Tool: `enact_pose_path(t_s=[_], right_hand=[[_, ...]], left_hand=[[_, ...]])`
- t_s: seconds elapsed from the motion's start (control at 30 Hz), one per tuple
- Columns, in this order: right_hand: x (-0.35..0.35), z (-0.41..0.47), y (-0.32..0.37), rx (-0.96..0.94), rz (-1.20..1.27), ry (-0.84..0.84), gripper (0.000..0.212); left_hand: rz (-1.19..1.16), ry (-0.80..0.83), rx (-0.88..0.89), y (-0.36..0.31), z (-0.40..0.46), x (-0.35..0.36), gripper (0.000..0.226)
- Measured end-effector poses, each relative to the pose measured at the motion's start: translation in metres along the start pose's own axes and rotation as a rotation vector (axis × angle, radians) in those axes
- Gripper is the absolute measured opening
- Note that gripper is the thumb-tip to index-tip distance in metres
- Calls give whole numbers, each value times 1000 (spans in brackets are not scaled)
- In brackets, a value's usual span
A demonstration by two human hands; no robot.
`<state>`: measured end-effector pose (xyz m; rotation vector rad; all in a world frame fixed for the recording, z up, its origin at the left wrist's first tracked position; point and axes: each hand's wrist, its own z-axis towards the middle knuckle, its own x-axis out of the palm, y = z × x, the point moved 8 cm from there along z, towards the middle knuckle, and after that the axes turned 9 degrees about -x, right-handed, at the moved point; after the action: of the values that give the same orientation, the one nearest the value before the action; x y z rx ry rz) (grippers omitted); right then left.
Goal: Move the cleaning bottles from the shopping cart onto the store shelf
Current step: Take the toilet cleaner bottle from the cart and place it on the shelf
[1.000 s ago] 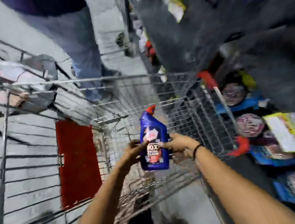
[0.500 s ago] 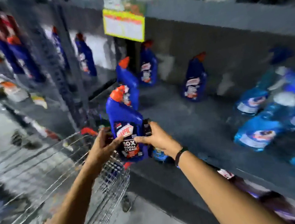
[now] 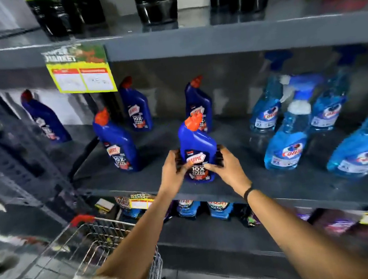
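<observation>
**A:** Going left to right, what did you count on the middle shelf [image 3: 123, 180]?

**B:** I counted five dark blue bottles with orange caps. One stood far left behind the upright post [image 3: 45, 118], one near the shelf's front edge [image 3: 118, 146], one further back under the yellow price tag [image 3: 138, 107], one at the back centre [image 3: 199, 105], and the held bottle [image 3: 196, 147] in front of that last one. To the right I made out five light blue spray bottles [image 3: 284, 146], though the blur there left that count unsure.

**A:** Where was the held bottle?

**B:** Upright at the shelf's front edge, its base at the surface; I couldn't tell whether it fully rested there. It stood apart from the others.

**A:** And the hands?

**B:** Both grips were pressed on it. The left hand [image 3: 175, 170] wrapped its left side, the thumb across the label. The right hand [image 3: 226, 169] closed on the right side, a dark band at its wrist.

**A:** Above and below?

**B:** On the upper shelf I saw roughly five dark bottles [image 3: 156, 2], cut off by the frame. The wire shopping cart [image 3: 93, 241] sat lower left beneath my left arm; I couldn't see bottles inside it.
</observation>
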<state>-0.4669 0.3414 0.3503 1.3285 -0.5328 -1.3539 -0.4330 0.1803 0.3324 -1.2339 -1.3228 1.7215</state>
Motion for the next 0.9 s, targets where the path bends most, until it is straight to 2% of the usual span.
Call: enact_pose_path(t_s=[0.13, 0.3, 0.37, 0.53, 0.9], right_hand=[[-2, 1, -8, 7, 16, -15, 58], [2, -15, -29, 53, -33, 72, 65], [5, -19, -39, 63, -98, 87, 62], [4, -8, -50, 84, -222, 24, 49], [8, 15, -61, 135, -284, 51, 52]], left_hand=[[-46, 2, -28, 7, 6, 6, 30], [146, 112, -106, 35, 2, 13, 60], [236, 95, -98, 40, 2, 17, 60], [266, 71, -78, 34, 19, 21, 55], [318, 105, -103, 35, 44, 24, 65]])
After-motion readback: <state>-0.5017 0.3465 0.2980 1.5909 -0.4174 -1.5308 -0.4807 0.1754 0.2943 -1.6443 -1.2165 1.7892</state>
